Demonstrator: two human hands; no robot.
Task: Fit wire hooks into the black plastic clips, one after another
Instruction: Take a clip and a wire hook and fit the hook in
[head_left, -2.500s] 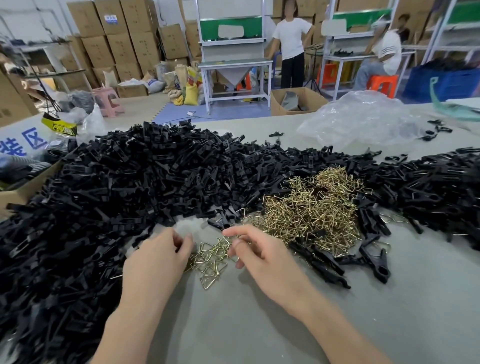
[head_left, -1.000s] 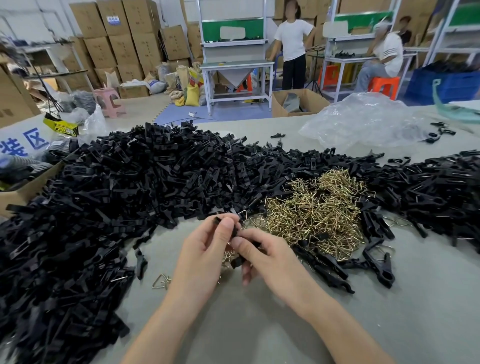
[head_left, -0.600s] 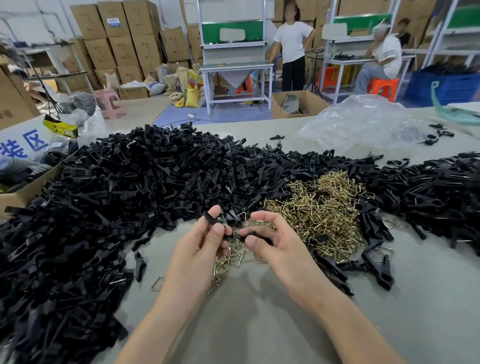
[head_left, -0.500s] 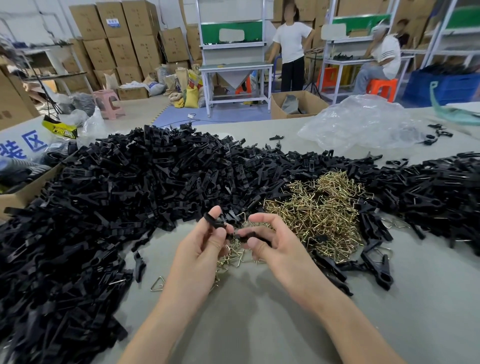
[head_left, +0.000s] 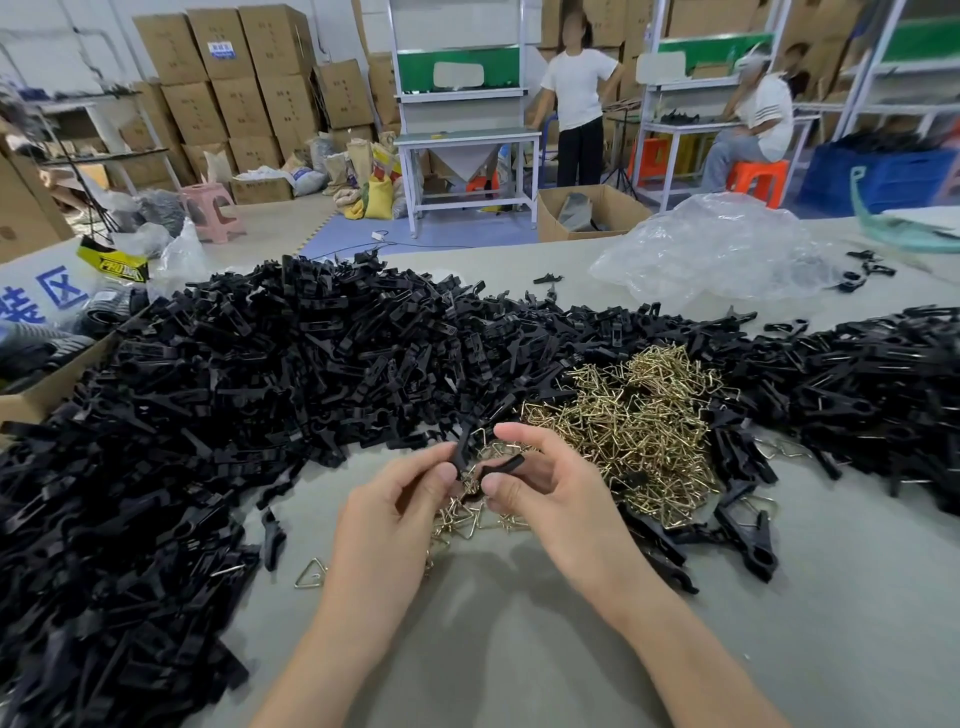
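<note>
Close together above the grey table (head_left: 519, 665), the left hand (head_left: 392, 519) pinched an upright black clip piece (head_left: 462, 448) and the right hand (head_left: 553, 501) pinched a second piece (head_left: 503, 463) lying crosswise, both just over some loose wire hooks (head_left: 467, 517), with the brass hook heap (head_left: 636, 415) and the big clip pile (head_left: 249, 384) beyond.

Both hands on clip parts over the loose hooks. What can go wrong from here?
1. The left hand and right hand pinch black clip parts by fingertips only; one could slip into the loose hooks beneath.
2. Those hooks look tangled, so pulling one may drag several.
3. A stray hook lies apart beside the black clip pile and could get buried.
</note>
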